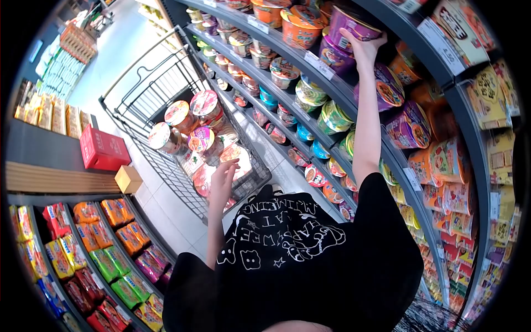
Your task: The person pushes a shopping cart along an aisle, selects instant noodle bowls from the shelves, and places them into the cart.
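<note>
Gripping a purple instant-noodle tub (pixel 354 21), the right hand (pixel 368 48) was at an upper grey shelf (pixel 354 95), its thumb on one side of the tub and its fingers round the other. The tub was tilted, close above a second purple tub (pixel 335 54); whether it had fully cleared that one, I could not tell from this angle. Orange noodle tubs (pixel 303 26) stood to the left along the same shelf, and a white price label (pixel 319 64) was fixed to the shelf edge below.

The left hand (pixel 222 178) held nothing, its fingers loosely spread and slightly bent above a black wire shopping cart (pixel 255 182). Inside the cart, cup noodles with red-and-white lids (pixel 178 113) stood near a cup with a purple-and-yellow lid (pixel 202 139). Across the aisle, a red box (pixel 103 148) sat beyond a rack of orange noodle packets (pixel 133 237) and green packets (pixel 105 263).
</note>
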Demonstrator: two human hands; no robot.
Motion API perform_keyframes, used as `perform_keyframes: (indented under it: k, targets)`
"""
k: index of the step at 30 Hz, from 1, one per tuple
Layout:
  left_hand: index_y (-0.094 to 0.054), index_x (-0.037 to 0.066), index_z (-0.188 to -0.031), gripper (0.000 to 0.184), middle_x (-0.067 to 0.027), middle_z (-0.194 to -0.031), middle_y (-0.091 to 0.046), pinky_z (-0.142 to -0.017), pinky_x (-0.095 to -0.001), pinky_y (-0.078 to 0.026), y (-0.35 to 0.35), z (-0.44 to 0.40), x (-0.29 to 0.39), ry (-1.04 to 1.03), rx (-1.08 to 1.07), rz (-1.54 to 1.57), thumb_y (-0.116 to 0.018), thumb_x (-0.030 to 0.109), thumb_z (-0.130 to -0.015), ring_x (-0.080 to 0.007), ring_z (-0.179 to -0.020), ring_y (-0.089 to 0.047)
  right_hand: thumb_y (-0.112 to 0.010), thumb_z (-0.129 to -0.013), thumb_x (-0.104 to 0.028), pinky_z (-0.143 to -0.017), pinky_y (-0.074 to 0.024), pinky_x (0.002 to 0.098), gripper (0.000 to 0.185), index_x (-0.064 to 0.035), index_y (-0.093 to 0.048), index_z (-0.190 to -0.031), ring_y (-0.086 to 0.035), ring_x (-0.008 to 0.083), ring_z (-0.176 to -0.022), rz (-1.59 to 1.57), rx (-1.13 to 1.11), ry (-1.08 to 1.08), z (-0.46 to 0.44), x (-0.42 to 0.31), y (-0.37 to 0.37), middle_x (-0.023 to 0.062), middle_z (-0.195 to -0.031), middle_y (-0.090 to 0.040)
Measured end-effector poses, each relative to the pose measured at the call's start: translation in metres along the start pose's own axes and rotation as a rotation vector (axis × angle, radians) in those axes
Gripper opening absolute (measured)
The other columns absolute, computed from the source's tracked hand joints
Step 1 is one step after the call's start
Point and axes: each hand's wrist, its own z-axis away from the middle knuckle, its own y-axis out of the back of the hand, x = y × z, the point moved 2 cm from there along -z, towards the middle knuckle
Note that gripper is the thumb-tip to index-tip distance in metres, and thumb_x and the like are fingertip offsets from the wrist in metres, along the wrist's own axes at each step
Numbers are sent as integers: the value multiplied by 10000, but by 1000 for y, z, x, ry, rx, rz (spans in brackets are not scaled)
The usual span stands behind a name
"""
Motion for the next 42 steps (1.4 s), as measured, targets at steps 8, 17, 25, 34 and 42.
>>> perform_keyframes:
  k: [8, 17, 25, 34, 42]
  targets:
    - [-530, -34, -913, 230, -75, -850, -572, -689, -239, -414, 16, -4, -36, 74, 38, -84, -458, 161, -813, -130, -813, -530, -776, -504, -251, -924, -269, 338, 1076, 98, -5, -1168, -322, 263, -1073, 30, 100, 82, 7, 9, -7, 260, -1150, -260]
    - [-513, 28, -904, 224, -62, -865, -567, -618, -286, -462, 81, -64, -199, 631, 388, 333, -486, 205, -769, -153, -744, -554, -547, -727, -42, -935, -250, 392, 602, 24, -173, -1194, -314, 273, -1116, -81, -85, 51, 174, -41, 1, 198, -1211, -273]
    - [-489, 64, -947, 466, -80, -869, -525, -613, -369, -430, 95, -92, -315, 1139, 399, 244, -512, 473, -723, -237, -747, -527, -505, -730, -19, -891, -302, 353, 580, -51, -199, -1221, -393, 228, -1062, -145, -610, -610, 332, -22, 31, 129, -1178, -358]
    - [-468, 24, -873, 347, -92, -768, -498, -593, -418, -469, 103, -137, -334, 1017, 380, 286, -403, 361, -821, -235, -654, -519, -506, -726, -41, -846, -337, 327, 579, -63, -208, -1222, -440, 207, -1007, 13, -531, -702, 341, -29, 56, 121, -1126, -408]
    - [-489, 13, -700, 74, -70, -639, -515, -422, -243, -404, 114, -130, -326, 661, 578, 399, -481, 67, -750, -141, -502, -488, -521, -720, -47, -812, -368, 324, 586, -69, -214, -1220, -474, 200, -955, 25, -548, -735, 347, -25, 56, 112, -1095, -445]
